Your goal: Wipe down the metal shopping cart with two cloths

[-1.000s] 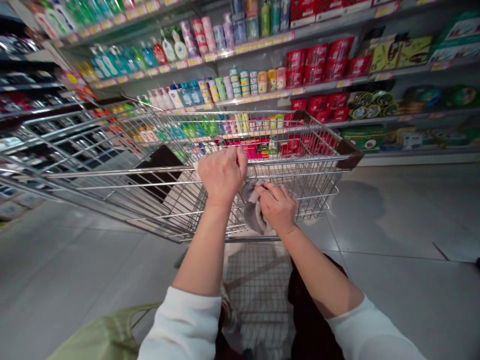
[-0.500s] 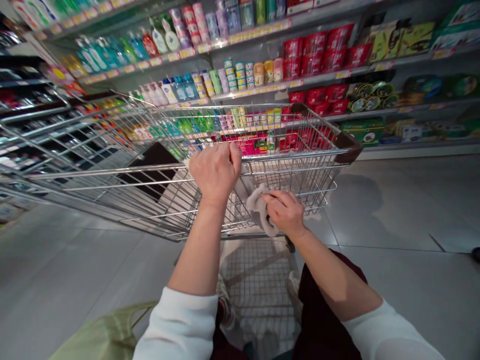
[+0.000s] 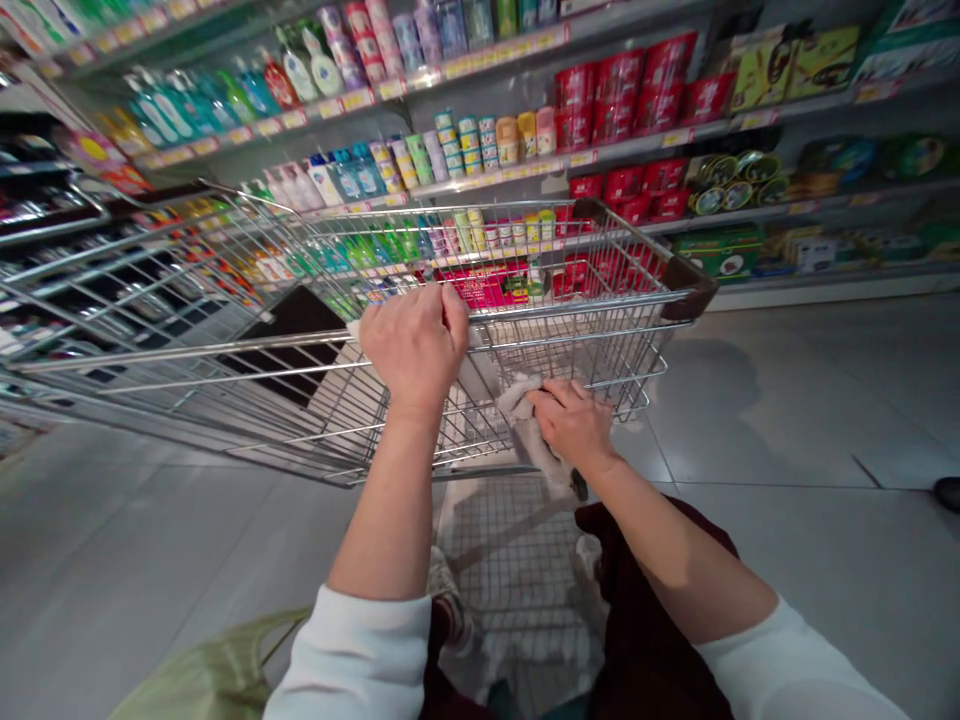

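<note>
A metal wire shopping cart stands across the view in front of me. My left hand is closed around its near top rail, with a bit of pale cloth showing beside the knuckles. Lower and to the right, my right hand grips a light grey cloth against the wires on the near side of the cart. The cloth hangs down below the fingers. A dark panel lies inside the cart at the left.
Behind the cart are store shelves with bottles, cans and red tubs. Green boxes sit low at the right. A light green bag hangs at my lower left. My feet are on the tiled floor.
The cloth's lower part now hangs straighter and lower from my right hand. My left hand, still on the rail, appears slightly further left, and the shelves have shifted slightly left in view.
</note>
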The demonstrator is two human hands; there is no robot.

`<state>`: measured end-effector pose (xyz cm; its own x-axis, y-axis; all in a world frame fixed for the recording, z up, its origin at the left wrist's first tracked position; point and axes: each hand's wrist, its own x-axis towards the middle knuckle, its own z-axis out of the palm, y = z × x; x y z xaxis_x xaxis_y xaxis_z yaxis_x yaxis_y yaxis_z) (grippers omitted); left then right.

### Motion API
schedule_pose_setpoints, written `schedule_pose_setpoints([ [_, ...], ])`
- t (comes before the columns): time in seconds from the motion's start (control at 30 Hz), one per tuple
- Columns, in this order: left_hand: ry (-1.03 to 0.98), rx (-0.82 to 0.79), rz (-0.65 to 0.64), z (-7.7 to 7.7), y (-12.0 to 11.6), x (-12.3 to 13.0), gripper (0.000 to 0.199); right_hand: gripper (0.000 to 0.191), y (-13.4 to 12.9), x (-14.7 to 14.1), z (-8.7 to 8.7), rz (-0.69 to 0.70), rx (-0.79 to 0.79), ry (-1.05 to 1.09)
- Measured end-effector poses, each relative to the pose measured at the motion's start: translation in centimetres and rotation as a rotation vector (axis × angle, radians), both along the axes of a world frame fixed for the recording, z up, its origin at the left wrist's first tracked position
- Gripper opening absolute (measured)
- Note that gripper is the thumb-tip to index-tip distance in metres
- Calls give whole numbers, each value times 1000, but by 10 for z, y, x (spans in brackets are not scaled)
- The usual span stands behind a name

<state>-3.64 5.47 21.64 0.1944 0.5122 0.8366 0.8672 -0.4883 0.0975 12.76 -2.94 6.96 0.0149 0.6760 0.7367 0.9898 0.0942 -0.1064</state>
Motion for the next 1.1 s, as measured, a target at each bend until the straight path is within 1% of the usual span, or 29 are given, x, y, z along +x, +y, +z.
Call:
schedule_pose_setpoints([
  [0.07,-2,9,2,0,0,0,41,21,-3,3,-3,7,-37,-28],
  [0.13,-9,10,1,1,0,0,40,21,-4,8,-4,44,2,-46],
  [0.2,-24,-6,-11,1,-1,0,40,22,-2,15,-1,107,106,-34],
  [0.27,-38,-29,-28,2,-2,0,40,23,-1,21,4,126,236,6],
  [0.33,-39,-35,-38,1,-3,-1,41,26,0,24,11,71,337,61],
  [0.37,-34,-27,-37,1,-3,-1,42,27,1,25,15,31,357,82],
  [0.43,-16,0,-20,1,-3,-1,43,29,4,24,20,-28,348,96],
  [0.53,23,31,25,1,-3,-2,44,29,10,20,21,-37,287,101],
  [0.67,49,17,48,2,-2,-3,43,27,10,17,9,-42,220,110],
  [0.77,48,5,46,2,-1,-3,42,24,5,18,0,-59,125,74],
  [0.87,57,47,66,2,0,-3,42,23,0,23,-6,-34,58,36],
  [0.93,66,85,76,1,0,-3,42,24,-1,29,-8,31,81,23],
  [1.0,81,110,92,0,0,-3,42,25,-1,36,-7,94,163,29],
  [1.03,86,114,99,0,0,-3,43,26,-1,39,-5,103,216,47],
  [1.1,70,100,89,0,-1,-3,43,28,-1,43,0,73,323,102],
])
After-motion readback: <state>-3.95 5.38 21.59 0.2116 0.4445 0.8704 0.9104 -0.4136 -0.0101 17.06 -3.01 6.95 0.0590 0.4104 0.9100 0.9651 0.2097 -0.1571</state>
